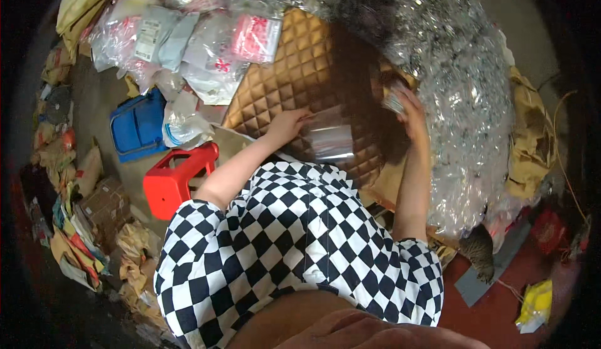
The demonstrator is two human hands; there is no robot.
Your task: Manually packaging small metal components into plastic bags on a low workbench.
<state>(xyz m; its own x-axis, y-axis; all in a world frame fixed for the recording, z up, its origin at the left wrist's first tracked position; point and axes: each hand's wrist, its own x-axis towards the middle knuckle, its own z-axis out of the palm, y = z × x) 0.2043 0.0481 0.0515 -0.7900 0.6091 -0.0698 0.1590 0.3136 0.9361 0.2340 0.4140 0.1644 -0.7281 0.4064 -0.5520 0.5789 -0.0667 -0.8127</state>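
My left hand [289,123] reaches forward over a tan quilted mat [291,67] and grips the edge of a clear plastic bag [330,141] that lies on the mat. My right hand [411,110] is raised at the mat's right side, fingers closed on a small pale packet [394,102], right against a big heap of crumpled clear plastic bags [457,80]. A dark blurred patch [357,80] hides the middle of the mat between the hands. My black-and-white checked shirt [294,242] fills the lower centre.
A red plastic stool [178,177] and a blue one [138,127] stand left of my arm. Wrapped parcels [188,36] pile up at the top left. Cardboard and paper scraps [94,211] line the left side. A yellow packet [535,305] lies on the red floor at lower right.
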